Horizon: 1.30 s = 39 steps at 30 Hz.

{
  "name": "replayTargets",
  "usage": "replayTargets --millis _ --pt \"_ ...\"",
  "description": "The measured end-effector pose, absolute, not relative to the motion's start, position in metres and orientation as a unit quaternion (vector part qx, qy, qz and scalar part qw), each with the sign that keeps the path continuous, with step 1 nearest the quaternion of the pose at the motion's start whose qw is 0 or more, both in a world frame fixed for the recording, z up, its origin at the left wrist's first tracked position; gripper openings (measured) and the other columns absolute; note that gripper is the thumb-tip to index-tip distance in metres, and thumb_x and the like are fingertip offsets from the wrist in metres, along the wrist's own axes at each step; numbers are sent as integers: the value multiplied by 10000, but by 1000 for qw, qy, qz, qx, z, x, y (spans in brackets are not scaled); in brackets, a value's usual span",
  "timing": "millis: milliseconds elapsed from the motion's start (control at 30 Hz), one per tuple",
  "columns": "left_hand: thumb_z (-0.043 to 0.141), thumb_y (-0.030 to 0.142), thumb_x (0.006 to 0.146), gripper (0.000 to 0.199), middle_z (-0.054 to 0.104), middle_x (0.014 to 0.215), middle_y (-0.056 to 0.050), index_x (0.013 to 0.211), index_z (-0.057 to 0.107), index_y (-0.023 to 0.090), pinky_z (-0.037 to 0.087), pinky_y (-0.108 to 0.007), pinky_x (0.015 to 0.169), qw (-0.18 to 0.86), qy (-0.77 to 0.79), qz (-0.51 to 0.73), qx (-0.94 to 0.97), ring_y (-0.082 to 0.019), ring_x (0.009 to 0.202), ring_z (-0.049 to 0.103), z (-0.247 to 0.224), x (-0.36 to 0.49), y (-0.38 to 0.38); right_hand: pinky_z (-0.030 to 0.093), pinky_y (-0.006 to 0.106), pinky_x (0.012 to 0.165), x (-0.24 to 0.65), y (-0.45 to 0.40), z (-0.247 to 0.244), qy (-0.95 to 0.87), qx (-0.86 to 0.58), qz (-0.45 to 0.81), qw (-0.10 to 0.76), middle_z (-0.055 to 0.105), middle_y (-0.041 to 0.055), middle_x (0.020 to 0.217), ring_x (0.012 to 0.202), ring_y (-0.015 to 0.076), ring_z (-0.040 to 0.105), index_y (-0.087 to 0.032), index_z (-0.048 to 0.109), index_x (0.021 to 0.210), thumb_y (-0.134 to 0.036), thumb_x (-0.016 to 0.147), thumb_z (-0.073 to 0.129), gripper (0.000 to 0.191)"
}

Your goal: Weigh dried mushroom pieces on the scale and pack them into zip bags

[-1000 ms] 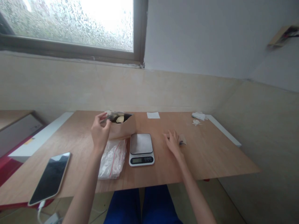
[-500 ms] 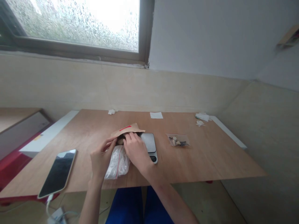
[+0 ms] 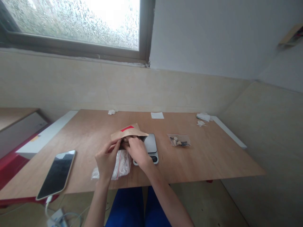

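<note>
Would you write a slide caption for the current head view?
Left hand steadies a paper bag while the right hand reaches inside.

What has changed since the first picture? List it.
The right hand left the small packet and moved left into the paper bag, now tipped toward the person, over part of the scale. Phone, packet and scale stayed put.

The right hand [image 3: 137, 152] went from the clear packet [image 3: 179, 140] (now uncovered) into the paper bag [image 3: 132, 131].

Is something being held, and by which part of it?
The left hand holds the paper bag by its opening's edge; the right hand reaches inside, grip hidden.
</note>
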<state>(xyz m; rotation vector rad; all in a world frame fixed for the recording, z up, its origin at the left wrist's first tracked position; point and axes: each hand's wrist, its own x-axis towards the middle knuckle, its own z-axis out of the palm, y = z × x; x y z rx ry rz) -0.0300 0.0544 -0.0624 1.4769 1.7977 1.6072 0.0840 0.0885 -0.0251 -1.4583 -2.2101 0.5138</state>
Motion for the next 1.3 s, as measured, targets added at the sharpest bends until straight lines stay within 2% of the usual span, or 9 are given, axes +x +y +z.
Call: replayTargets --millis 200,367,500,700,767,900,1100,1233,1300 --pt "585 461 760 253 721 745 11 870 692 260 518 -244 637 139 638 558 513 -212 776 688 -59 -30 56 466 283 854 96 76 -35 -785 -481 223 321 609 59 1057 951 175 609 -205 647 915 -78 862 463 230" --pt "579 455 763 249 724 785 6 864 689 256 519 -242 648 144 631 555 523 -208 785 687 -57 -31 56 438 344 949 104 66 -36 -770 -429 256 397 587 49 1141 1090 190 553 -244 576 1114 -129 878 464 285" --pt "584 459 757 260 724 783 4 873 690 252 518 -250 673 150 643 548 514 -211 787 686 -54 -34 56 400 348 1008 114 50 -39 -705 -387 309 508 545 65 1244 1183 176 494 -242 468 1216 -205 887 471 331" --pt "588 481 753 282 725 755 -7 876 697 252 498 -266 698 142 670 542 487 -237 849 677 -52 -41 58 468 349 901 144 49 -76 -488 -413 391 662 578 113 1175 1018 171 604 -199 434 1052 -298 873 496 214" --pt "592 482 752 281 725 767 -11 873 698 252 492 -262 699 140 669 544 487 -239 861 675 -53 -41 58 479 350 867 154 61 -95 -471 -458 382 650 595 126 1137 968 176 619 -180 447 1026 -328 848 522 244" --pt "594 480 750 284 725 760 -13 866 697 242 496 -257 685 142 660 547 494 -236 845 679 -55 -41 58 476 359 835 168 93 -128 -562 -530 309 554 620 122 1048 912 188 608 -151 515 975 -335 798 560 259" --pt "621 444 729 253 725 730 -3 838 707 233 509 -231 628 149 650 561 490 -217 782 690 -56 -42 57 440 421 887 170 116 -147 -692 -533 202 442 598 122 1036 995 225 553 -155 521 1014 -273 834 493 218" --pt "633 423 722 228 726 723 2 817 711 231 509 -210 614 151 641 568 494 -201 753 692 -57 -41 57 359 474 977 163 97 -125 -701 -526 133 462 537 146 1182 1151 250 463 -163 532 1060 -254 873 450 224" --pt "636 427 718 229 726 729 2 806 711 230 511 -208 611 151 635 570 499 -199 745 693 -58 -40 57 396 414 952 155 81 -102 -705 -483 130 503 579 112 1071 1081 211 510 -175 564 991 -181 879 411 190"
